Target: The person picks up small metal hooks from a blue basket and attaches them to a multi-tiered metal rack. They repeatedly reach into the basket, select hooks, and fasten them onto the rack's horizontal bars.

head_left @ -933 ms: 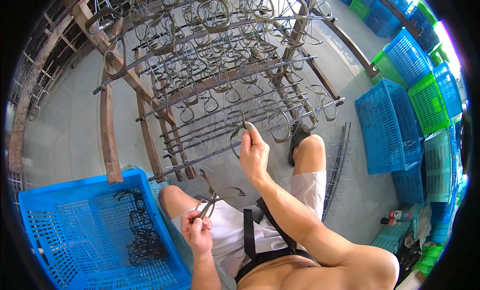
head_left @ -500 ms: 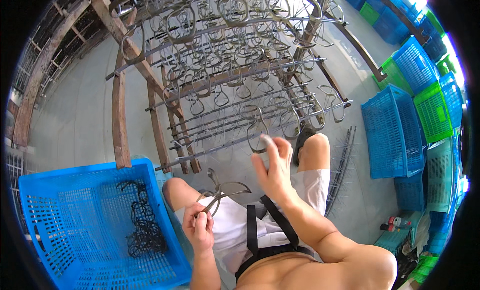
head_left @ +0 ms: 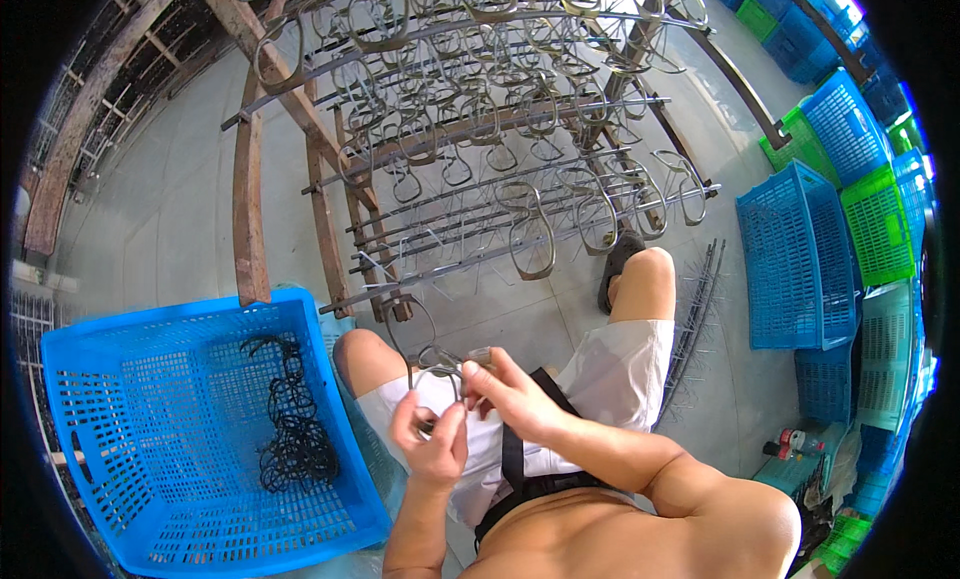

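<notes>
My left hand (head_left: 432,441) and my right hand (head_left: 503,391) meet over my lap, both gripping the same thin grey spectacle frame (head_left: 420,351), whose rims rise just above my fingers. Ahead of my knees stands a drying rack (head_left: 470,149) of metal rods on wooden rails, hung with several more grey spectacle frames (head_left: 532,241). To my left sits a blue plastic basket (head_left: 120,339) with a tangled pile of dark frames (head_left: 290,429) lying inside it.
Stacked blue crates (head_left: 790,249) and green crates (head_left: 880,224) line the right side. A bundle of spare metal rods (head_left: 695,319) lies on the concrete floor by my right knee. Small bottles (head_left: 790,444) sit at the lower right. My sandalled foot (head_left: 620,264) rests under the rack.
My right hand has come back from the rack's rods to my lap and joined the left hand on the spectacle frame. The view has tilted slightly.
</notes>
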The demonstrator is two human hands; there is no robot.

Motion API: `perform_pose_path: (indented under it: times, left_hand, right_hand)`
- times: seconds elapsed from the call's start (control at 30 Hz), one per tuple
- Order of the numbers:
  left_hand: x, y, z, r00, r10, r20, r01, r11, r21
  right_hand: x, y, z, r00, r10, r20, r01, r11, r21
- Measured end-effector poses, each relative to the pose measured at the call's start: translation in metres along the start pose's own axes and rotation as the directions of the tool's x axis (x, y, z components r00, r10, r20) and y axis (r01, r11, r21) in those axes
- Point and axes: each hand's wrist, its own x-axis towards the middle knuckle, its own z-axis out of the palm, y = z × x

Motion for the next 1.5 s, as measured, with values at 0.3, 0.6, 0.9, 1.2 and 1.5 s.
perform_pose_path:
  times: [0.3, 0.6, 0.9, 1.2, 1.5]
  left_hand:
    - [-0.004, 0.001, 0.005, 0.969, -0.235, -0.080, 0.220, 0.962, -0.160]
    - [0.017, -0.015, -0.013, 0.350, -0.931, 0.103, 0.435, 0.065, -0.898]
    - [0.005, -0.034, -0.020, 0.253, -0.940, 0.231, 0.437, -0.102, -0.894]
    - [0.016, -0.036, -0.014, 0.299, -0.905, 0.302, 0.452, -0.144, -0.880]
    - [0.011, -0.039, -0.022, 0.431, -0.860, 0.274, 0.377, -0.104, -0.920]
  right_hand:
    - [0.004, -0.003, 0.003, 0.910, -0.386, -0.153, 0.359, 0.916, -0.178]
    - [0.096, -0.034, -0.003, 0.627, -0.619, -0.473, 0.577, 0.777, -0.251]
    - [0.129, -0.028, 0.007, 0.621, -0.504, -0.600, 0.523, 0.837, -0.161]
    - [0.131, -0.019, 0.020, 0.599, -0.591, -0.541, 0.522, 0.800, -0.296]
    - [0.126, -0.028, 0.024, 0.483, -0.785, -0.389, 0.390, 0.591, -0.706]
